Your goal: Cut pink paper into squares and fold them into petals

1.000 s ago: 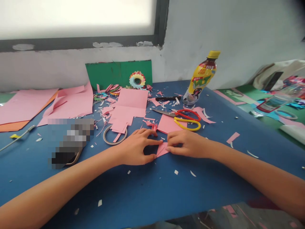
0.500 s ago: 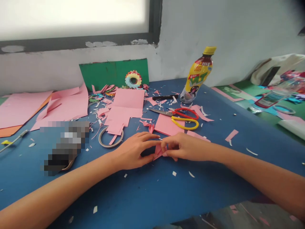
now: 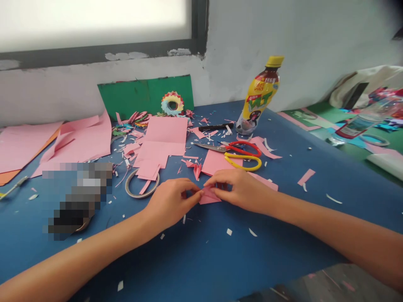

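A small folded pink paper piece (image 3: 208, 196) lies on the blue table (image 3: 201, 251) between my two hands. My left hand (image 3: 170, 203) pinches its left corner with curled fingers. My right hand (image 3: 241, 188) presses on its right side, fingers bent over it. Just behind my hands lie a pink paper square (image 3: 214, 161) and a tiny folded pink piece (image 3: 197, 170). Red and yellow scissors (image 3: 239, 153) rest beyond the right hand.
A tape ring (image 3: 141, 186) sits left of my hands, cut pink sheets (image 3: 163, 140) behind it. A yellow drink bottle (image 3: 260, 96), a black marker (image 3: 215, 127), a colourful paper wreath (image 3: 172, 103) and green card (image 3: 145, 94) stand toward the wall. Paper scraps are scattered about.
My left hand has closed from spread fingers into a pinch on the pink piece. Both hands have shifted slightly up and left in view as the head turned.
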`<state>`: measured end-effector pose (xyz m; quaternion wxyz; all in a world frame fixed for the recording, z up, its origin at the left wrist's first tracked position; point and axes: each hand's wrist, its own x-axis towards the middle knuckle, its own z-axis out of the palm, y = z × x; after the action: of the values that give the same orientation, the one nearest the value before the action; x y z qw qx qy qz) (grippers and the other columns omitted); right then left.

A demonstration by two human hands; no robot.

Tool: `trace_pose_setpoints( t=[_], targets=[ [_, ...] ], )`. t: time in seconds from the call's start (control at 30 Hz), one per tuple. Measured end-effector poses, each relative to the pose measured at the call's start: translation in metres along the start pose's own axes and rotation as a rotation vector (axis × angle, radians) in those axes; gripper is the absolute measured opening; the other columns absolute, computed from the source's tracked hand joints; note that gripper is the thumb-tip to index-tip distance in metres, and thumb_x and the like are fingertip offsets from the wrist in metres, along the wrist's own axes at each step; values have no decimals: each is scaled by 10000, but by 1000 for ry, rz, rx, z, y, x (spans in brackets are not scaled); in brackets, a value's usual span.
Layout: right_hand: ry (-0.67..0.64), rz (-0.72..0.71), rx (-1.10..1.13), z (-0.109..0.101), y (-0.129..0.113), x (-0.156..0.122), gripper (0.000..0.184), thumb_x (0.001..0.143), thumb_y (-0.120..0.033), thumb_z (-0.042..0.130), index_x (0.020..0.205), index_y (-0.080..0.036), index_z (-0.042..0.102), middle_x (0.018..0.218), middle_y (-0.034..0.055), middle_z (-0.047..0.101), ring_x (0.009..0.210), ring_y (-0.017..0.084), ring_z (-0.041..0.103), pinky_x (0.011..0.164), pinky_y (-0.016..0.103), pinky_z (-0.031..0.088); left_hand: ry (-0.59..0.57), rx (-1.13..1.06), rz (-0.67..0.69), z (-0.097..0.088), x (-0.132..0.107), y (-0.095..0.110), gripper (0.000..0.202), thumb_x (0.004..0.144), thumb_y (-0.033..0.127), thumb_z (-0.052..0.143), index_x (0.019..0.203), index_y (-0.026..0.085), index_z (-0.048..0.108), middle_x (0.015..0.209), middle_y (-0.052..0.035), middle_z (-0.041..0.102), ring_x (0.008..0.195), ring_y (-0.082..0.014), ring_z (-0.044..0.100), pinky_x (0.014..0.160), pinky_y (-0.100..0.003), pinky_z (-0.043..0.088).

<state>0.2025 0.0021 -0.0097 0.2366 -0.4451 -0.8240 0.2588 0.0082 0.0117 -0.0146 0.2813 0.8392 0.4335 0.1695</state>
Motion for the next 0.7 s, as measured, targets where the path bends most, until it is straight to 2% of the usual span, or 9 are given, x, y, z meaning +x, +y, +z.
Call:
trace_pose_setpoints(
  t=[0.13, 0.3, 0.4, 0.5, 0.6, 0.7],
  targets=[
    [7, -75, -66, 8, 5, 3, 160, 789, -129, 516, 865, -156, 654, 828, 47, 654, 775, 149, 584, 706, 266, 442, 46, 111, 41, -1, 5, -7, 152, 789, 278, 557, 849, 217, 683, 804, -10, 630, 653, -132, 574, 560, -220, 434],
    [60, -42, -162, 16, 5, 5, 107, 759, -102, 541, 761, -156, 633, 757, 33, 614, 719, 142, 564, 653, 250, 427, 23, 88, 38, 2, 7, -10, 130, 787, 286, 569, 796, 214, 676, 801, 1, 613, 660, -124, 562, 573, -216, 435],
    [84, -91, -209, 16, 5, 3, 84, 779, -115, 555, 736, -151, 617, 766, 39, 613, 756, 155, 563, 689, 267, 430, 28, 73, 39, 3, 6, -11, 125, 792, 274, 567, 823, 211, 671, 793, 4, 611, 656, -119, 554, 580, -214, 433],
    [106, -141, -196, 15, 10, 1, 67, 791, -141, 583, 739, -154, 623, 766, 31, 638, 762, 152, 572, 712, 271, 435, 3, 47, 75, 2, 6, -12, 124, 794, 230, 567, 861, 216, 671, 804, 5, 619, 666, -111, 558, 578, -197, 431],
    [158, -140, -145, 16, 15, -2, 63, 766, -138, 622, 708, -160, 629, 713, 9, 649, 698, 130, 579, 667, 246, 444, -31, 27, 119, -1, 6, -15, 120, 778, 172, 574, 836, 214, 671, 833, 8, 630, 700, -109, 570, 583, -182, 434],
    [224, -226, -159, 20, 19, -4, 60, 795, -149, 592, 785, -152, 651, 738, 27, 654, 702, 133, 580, 663, 247, 461, -48, 17, 169, -2, 8, -19, 126, 788, 161, 559, 846, 203, 662, 868, 1, 638, 738, -114, 583, 601, -181, 450]
  ],
)
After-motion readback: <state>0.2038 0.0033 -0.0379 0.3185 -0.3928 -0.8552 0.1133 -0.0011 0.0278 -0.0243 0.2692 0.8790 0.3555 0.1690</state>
